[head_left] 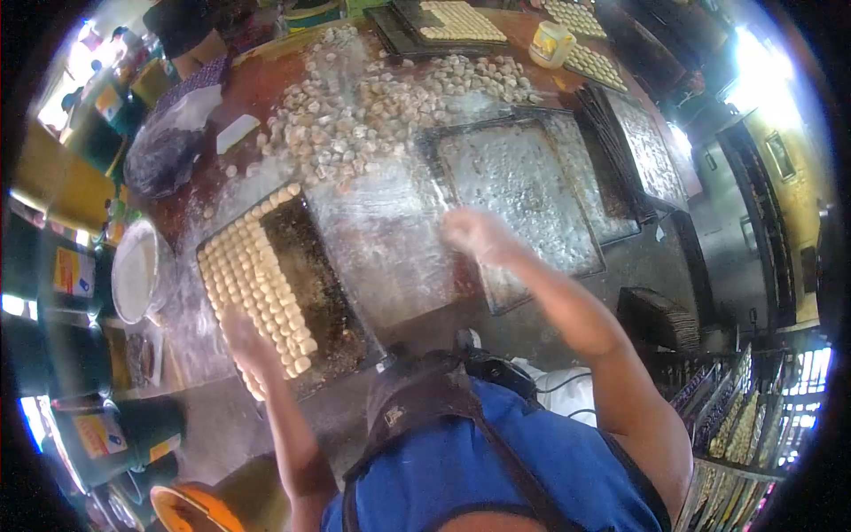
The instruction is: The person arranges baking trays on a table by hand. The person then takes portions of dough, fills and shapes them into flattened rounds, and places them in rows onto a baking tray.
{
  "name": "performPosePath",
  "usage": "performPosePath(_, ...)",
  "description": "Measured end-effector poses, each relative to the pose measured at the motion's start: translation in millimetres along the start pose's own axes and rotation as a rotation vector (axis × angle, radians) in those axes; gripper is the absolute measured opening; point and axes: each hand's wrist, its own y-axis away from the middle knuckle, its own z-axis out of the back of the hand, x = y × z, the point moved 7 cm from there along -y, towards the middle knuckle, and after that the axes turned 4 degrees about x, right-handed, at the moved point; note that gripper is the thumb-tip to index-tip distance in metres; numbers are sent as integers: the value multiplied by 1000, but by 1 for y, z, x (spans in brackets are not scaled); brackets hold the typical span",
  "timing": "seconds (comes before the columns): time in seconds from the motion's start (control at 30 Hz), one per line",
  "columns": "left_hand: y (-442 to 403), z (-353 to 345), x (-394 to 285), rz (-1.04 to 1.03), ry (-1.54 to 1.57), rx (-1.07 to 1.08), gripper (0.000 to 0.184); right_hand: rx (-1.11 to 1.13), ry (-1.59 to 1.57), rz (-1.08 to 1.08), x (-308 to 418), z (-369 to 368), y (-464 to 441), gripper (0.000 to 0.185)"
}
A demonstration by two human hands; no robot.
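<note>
My left hand [250, 344], smeared by motion, is over the lower left part of a dark baking tray [341, 332]. Rows of pale, round dough balls [257, 270] cover the tray's left side; its right side is bare, dark metal. My right hand [479, 236] has its fingers curled in, above the near left edge of a greased, shiny tray [532, 191]. Whatever it may hold is hidden. Between the two trays the wooden table [390, 297] is dusted with flour. Beyond lies a wide heap of floured dough pieces [346, 133].
A flour bowl [140, 270] stands at the left, near a dark plastic bag [164, 160] and a white scraper [237, 133]. Stacked trays [643, 151] and a yellow jug [551, 44] are at the right. Filled trays [456, 21] sit at the back; a rack [736, 426] is lower right.
</note>
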Motion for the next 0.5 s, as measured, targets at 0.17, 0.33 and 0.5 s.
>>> performPosePath(0.17,100,-177,-111,56,53,797,37,-581,563,-330,-203,182,59,47)
performPosePath(0.33,158,-370,-98,-2,283,890,60,-140,540,-532,-308,183,75,50)
performPosePath(0.5,171,-413,-120,-4,162,673,76,-234,425,-398,-271,167,107,59)
